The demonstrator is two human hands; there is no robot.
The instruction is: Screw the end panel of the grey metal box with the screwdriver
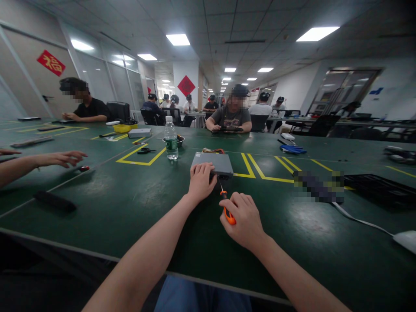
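A grey metal computer power supply [216,162] lies on the green table in front of me, with a bundle of coloured cables [212,151] behind it. My left hand [202,180] grips its near left part, fingers over the top and thumb down at the near face. In my right hand [242,216] is a screwdriver [229,215] with an orange and black handle. Its thin shaft points up and away, and the tip is at the near face of the power supply. Whether the tip sits in a screw is too small to tell.
A water bottle [171,138] stands left of the power supply, before a dark bowl [180,140]. A black pouch-like thing [55,201] lies left; a co-worker's hand [63,159] reaches in there. To the right are blue gloves [293,149] and a black tray [383,188].
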